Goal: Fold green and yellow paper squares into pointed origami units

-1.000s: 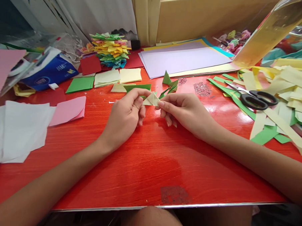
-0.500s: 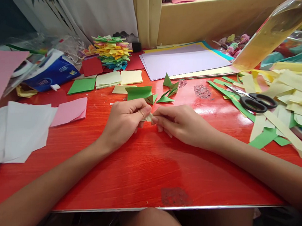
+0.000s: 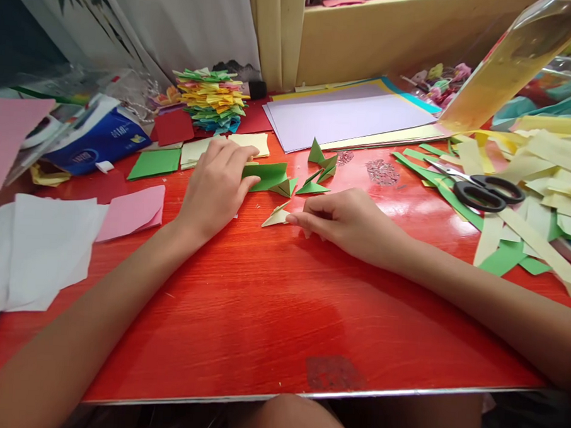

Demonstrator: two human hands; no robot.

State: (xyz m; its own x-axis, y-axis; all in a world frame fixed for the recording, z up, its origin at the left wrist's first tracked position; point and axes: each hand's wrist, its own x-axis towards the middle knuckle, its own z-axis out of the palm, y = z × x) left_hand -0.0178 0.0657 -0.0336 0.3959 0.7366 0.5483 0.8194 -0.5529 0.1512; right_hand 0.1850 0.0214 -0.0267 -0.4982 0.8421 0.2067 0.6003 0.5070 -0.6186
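Note:
My right hand (image 3: pixel 344 226) pinches one end of a small folded cream paper piece (image 3: pixel 276 217) just above the red table (image 3: pixel 243 326). My left hand (image 3: pixel 219 184) is off that piece, its fingers apart over the cream paper squares (image 3: pixel 193 152) and the left end of a folded green paper (image 3: pixel 271 175). Its thumb lies at the green paper's edge; whether the fingertips touch anything is hard to see. Small folded green pieces (image 3: pixel 314 187) sit beyond my right hand.
Black-handled scissors (image 3: pixel 480 192) lie on paper strips (image 3: pixel 547 181) at the right. A bottle (image 3: pixel 512 66) leans behind them. Lilac sheets (image 3: pixel 346 116) and a colourful folded-paper stack (image 3: pixel 212 100) stand at the back. White papers (image 3: pixel 52 248) and pink paper (image 3: pixel 131 212) lie left.
My left hand has let go of the cream piece and moved left and away from me, its fingers opening. My right hand has stayed almost in place with the piece.

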